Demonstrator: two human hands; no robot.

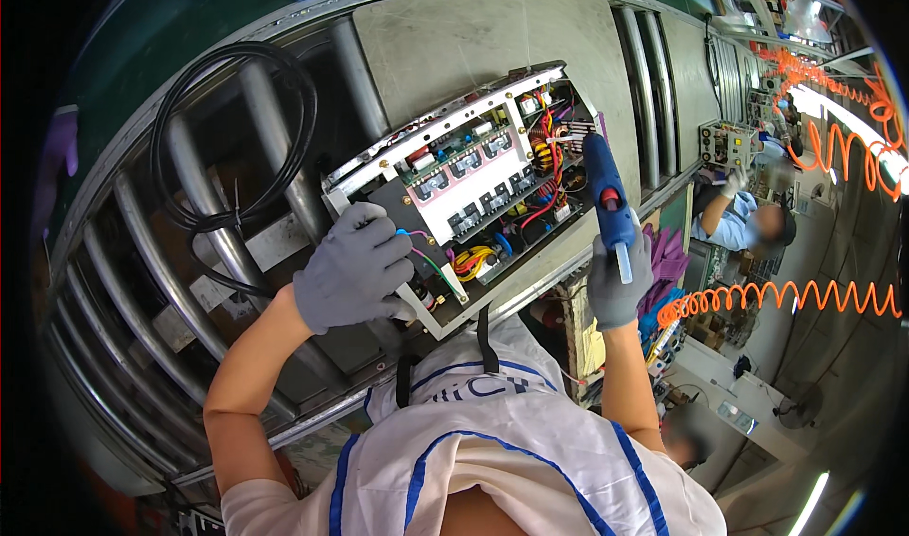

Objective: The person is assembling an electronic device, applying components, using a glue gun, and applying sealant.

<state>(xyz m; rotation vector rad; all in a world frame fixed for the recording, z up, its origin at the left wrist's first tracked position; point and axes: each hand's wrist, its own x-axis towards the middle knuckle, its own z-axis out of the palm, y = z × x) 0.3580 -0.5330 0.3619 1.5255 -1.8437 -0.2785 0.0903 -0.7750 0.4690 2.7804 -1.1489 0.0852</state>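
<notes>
An open metal electronics chassis [478,195] lies tilted in front of me, packed with circuit boards, coils, heat sinks and coloured wires. My left hand [355,269], in a grey glove, grips its left end with curled fingers. A blue hot glue gun [606,181] is in my gloved right hand [620,285], just right of the chassis. A translucent glue stick pokes out of the gun's near end. Its far end sits by the wires at the chassis's right corner; whether the nozzle touches anything cannot be made out.
Metal rollers [175,228] run along the line, with a flat grey board [492,34] on top. A coiled black cable [156,148] lies on the rollers at left. Purple gloves [666,261] hang at right. Orange spiral hoses [786,299] and a co-worker [734,219] are farther right.
</notes>
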